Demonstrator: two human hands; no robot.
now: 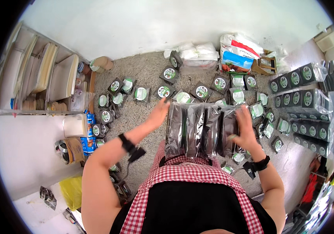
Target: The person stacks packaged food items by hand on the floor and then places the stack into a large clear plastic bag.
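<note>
In front of my apron lies a clear plastic bag (194,130) packed with a row of several dark, flat packages. My left hand (158,113) is beside its far left corner, fingers stretched out and slightly blurred; whether the fingertips touch the plastic is unclear. Against the right side of the bag, my right hand (246,130) lies with its fingers spread and its thumb over the wrapping. Small dark packets with round green-and-white labels are strewn on the floor beyond, among them one packet (163,91) near my left fingertips.
Filled bags of labelled packets (302,98) are stacked at the right. White plastic bags (198,54) and a printed sack (237,54) stand by the far wall. A shelf (44,72) with flat sheets is at the left, above blue packages (88,145) and a yellow bag (71,192).
</note>
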